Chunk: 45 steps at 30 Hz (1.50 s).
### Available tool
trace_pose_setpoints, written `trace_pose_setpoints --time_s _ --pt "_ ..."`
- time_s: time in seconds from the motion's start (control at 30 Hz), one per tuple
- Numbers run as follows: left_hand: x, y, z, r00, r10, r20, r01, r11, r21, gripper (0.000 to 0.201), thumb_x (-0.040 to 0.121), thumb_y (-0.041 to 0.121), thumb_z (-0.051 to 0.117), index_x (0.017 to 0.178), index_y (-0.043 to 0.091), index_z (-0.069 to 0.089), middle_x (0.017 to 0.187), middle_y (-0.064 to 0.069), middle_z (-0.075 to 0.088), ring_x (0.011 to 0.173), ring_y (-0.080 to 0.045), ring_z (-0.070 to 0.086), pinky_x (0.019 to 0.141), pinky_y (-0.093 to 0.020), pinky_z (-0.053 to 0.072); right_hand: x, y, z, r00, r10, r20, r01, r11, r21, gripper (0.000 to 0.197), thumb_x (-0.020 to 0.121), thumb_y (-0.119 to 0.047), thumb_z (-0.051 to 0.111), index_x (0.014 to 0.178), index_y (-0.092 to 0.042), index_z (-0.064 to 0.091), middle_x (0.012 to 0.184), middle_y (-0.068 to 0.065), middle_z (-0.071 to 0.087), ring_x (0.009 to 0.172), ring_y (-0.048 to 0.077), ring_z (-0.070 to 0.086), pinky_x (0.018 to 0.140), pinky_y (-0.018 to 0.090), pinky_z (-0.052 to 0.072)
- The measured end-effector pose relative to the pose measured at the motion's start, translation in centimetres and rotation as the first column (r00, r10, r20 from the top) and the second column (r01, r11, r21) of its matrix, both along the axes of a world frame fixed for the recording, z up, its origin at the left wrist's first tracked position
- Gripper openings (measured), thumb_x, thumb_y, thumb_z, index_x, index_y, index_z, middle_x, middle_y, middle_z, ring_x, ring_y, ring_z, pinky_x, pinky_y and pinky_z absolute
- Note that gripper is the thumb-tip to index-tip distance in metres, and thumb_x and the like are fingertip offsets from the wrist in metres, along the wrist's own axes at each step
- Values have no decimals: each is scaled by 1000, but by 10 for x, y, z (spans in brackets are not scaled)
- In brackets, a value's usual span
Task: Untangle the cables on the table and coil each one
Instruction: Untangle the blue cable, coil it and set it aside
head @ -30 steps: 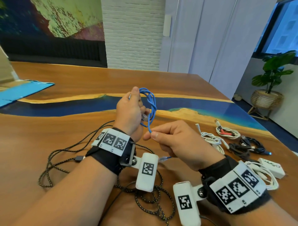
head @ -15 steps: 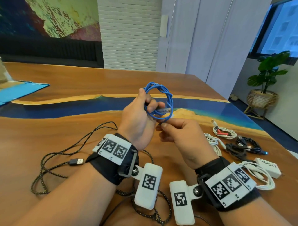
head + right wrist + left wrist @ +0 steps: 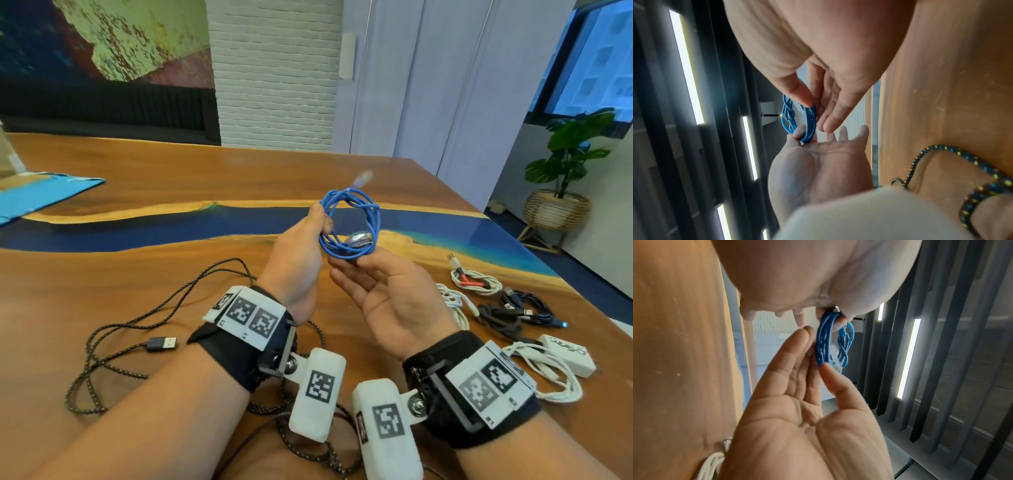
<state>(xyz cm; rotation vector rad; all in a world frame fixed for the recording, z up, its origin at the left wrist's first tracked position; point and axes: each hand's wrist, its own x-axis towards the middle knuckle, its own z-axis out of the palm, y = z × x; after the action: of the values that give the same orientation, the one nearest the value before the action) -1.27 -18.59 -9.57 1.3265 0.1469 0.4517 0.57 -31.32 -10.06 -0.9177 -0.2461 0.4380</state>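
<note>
A blue cable (image 3: pixel 375 222) is wound into a small coil, held above the wooden table (image 3: pixel 171 178). My left hand (image 3: pixel 320 219) pinches the coil's left side between thumb and index finger. A clear plug (image 3: pixel 359 238) lies across the ring, and another blurred plug (image 3: pixel 363 178) sticks up from its top. My right hand (image 3: pixel 352 265) is palm up under the coil. Its fingers (image 3: pixel 797 345) are straight, and its thumb tip touches the blue cable (image 3: pixel 823 344) from below. A black braided cable (image 3: pixel 113 329) with a USB plug (image 3: pixel 161 343) sprawls loose under my left forearm.
Several coiled cables lie at the right: a white one with a red tie (image 3: pixel 476 282), a white one (image 3: pixel 455 305), a black one (image 3: pixel 517 311), and a white charger (image 3: pixel 568 354) with its cord. A blue mat (image 3: pixel 41 195) lies far left. The table edge runs down the right.
My left hand has lifted and turned the blue coil so its ring faces me. My right hand has let go of the cable end and opened palm up beneath the coil.
</note>
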Motion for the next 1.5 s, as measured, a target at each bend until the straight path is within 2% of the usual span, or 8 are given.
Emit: trace_pose_setpoints --time_s 0.17,0.37,0.8,0.9,1.03,1.17,1.3,1.5 --pt "1 2 -2 999 -7 -49 11 995 98 54 79 82 47 74 29 56 95 0 53 98 -21 50 100 -51 37 1 -8 8 997 -29 64 31 999 -26 14 93 -11 61 103 -15 71 106 19 76 100 30 72 88 42 56" --pt "2 2 -5 998 -16 -59 23 993 116 45 107 49 42 71 26 55 84 2 64 88 -20 56 79 -39 44 2 -8 9 945 -93 313 153 973 -175 29 96 -11 64 124 -21 63 102 14 78 94 29 76 85 43 60" --pt "-3 3 -1 1000 -9 -10 9 997 83 17 100 29 64 109 21 52 73 -5 57 56 -16 45 52 -29 38 2 -15 12 859 -54 510 236 924 -301 42 93 -13 71 131 -18 55 96 9 79 94 27 75 70 36 55" --pt "-4 6 0 999 13 39 -16 997 77 17 95 15 69 92 19 54 76 -10 55 56 -16 49 49 -26 37 5 -15 9 870 -23 492 197 932 -304 43 94 -13 70 133 -17 54 102 11 78 96 29 74 71 37 55" --pt "-7 9 4 1000 -10 7 9 995 102 10 96 18 63 88 12 62 81 -10 63 60 -22 55 52 -27 44 7 -18 9 849 -4 528 219 912 -346 41 93 -13 71 130 -21 55 98 9 79 92 27 75 72 40 56" --pt "-7 8 6 999 -37 -22 41 980 195 46 98 48 61 95 2 63 83 -10 66 70 -25 59 67 -39 49 7 -21 10 809 32 587 257 879 -402 38 94 -10 71 125 -26 56 91 5 79 87 21 76 66 34 55" --pt "-4 11 0 1000 24 1 -22 924 381 27 97 27 69 89 2 62 85 -21 66 77 -34 65 80 -53 57 7 -24 10 819 36 573 268 859 -436 37 94 -11 71 123 -28 56 89 5 79 86 20 76 61 33 55" --pt "1 6 -3 994 94 52 -104 966 236 18 100 18 65 87 8 58 94 -30 66 79 -39 71 74 -45 59 16 -20 4 952 -168 255 234 938 -256 23 101 -11 61 123 -18 61 99 13 77 93 29 76 54 31 56"
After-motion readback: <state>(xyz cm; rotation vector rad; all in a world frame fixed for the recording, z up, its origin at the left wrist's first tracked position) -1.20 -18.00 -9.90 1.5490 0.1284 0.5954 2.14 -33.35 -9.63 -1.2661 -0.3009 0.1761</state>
